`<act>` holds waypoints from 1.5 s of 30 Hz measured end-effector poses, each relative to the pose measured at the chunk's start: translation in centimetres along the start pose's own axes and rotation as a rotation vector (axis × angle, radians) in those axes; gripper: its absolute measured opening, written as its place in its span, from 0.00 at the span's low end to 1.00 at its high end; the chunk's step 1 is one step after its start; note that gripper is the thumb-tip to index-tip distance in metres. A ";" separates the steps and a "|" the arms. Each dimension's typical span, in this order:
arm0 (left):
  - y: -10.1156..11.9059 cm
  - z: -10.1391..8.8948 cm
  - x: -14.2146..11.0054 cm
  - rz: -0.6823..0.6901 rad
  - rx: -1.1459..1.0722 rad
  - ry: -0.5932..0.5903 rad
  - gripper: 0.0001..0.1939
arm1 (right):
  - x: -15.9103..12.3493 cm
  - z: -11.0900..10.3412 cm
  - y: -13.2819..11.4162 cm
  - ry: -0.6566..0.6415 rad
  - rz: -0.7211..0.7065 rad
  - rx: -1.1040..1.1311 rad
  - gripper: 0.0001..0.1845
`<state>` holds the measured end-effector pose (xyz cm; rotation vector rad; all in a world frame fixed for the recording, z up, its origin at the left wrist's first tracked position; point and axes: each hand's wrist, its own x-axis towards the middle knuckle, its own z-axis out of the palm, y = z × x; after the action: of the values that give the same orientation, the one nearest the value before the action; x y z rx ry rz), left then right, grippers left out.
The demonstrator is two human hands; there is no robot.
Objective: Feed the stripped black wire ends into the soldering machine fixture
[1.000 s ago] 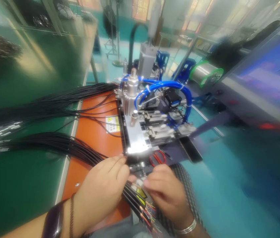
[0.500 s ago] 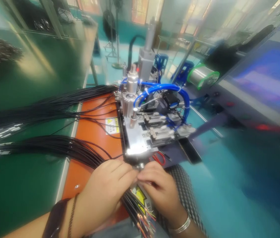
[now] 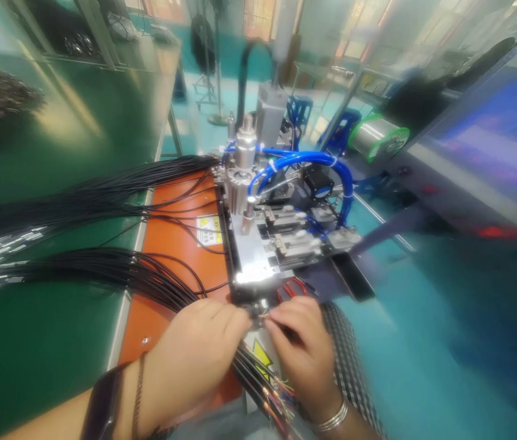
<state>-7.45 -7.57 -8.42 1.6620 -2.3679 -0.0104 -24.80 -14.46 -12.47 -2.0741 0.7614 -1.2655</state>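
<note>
My left hand (image 3: 208, 342) is closed round a black cable, mostly hidden by the fingers, at the near end of the machine (image 3: 258, 250). Thin wire ends (image 3: 263, 316) show in the small gap between my hands, and my right hand (image 3: 304, 342) pinches them with thumb and forefinger. Just in front of the fingertips is a small metal fitting (image 3: 262, 304). A bundle of black cables (image 3: 167, 287) passes under my left hand. Its stripped ends, with coloured wires (image 3: 279, 397), come out below, beside a yellow warning label (image 3: 262, 354).
More black cables (image 3: 116, 189) lie across the orange bench top (image 3: 171, 208) at left. Blue air hoses (image 3: 304, 160) arch over the machine. A green-rimmed wire spool (image 3: 377, 137) and a lit screen (image 3: 510, 134) stand at right. Red wires (image 3: 293, 287) sit near my right hand.
My right fingertips have moved slightly right, away from my left ones. Thin wire ends now show between the hands. The view has shifted a little.
</note>
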 end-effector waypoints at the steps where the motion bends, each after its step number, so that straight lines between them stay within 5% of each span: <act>1: 0.1 -0.1 0.0 -0.011 0.006 0.031 0.07 | -0.1 0.0 -0.2 0.009 -0.010 -0.020 0.13; 5: 0.1 -0.2 0.2 -0.050 -0.001 0.097 0.05 | -0.7 0.2 -1.0 -0.136 -0.080 -0.034 0.13; 7: 0.0 -0.1 0.3 -0.053 -0.009 0.094 0.04 | -0.6 0.3 -1.1 -0.199 0.004 -0.042 0.09; 12: 0.0 0.1 0.4 -0.053 -0.021 0.081 0.05 | 0.5 0.2 -1.0 -0.047 0.289 -0.062 0.03; 31: -0.5 1.0 -0.2 -0.011 -0.044 0.118 0.08 | 0.9 0.7 -1.7 -0.087 0.238 -0.029 0.07; 36: -0.6 0.6 0.1 0.048 0.026 0.097 0.09 | 2.8 -0.2 -1.9 -0.337 0.171 -0.107 0.08; 38: -0.8 0.6 0.2 0.042 0.016 0.105 0.09 | 3.3 -0.4 -1.9 -0.379 0.219 -0.114 0.08; 45: -0.8 0.9 0.3 -0.028 -0.006 0.172 0.07 | 2.5 0.2 -1.2 -0.206 0.529 0.116 0.04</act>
<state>-6.99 -8.24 -9.38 1.6228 -2.2161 0.1150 -23.45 -15.45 -10.27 -1.7164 1.0259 -0.7715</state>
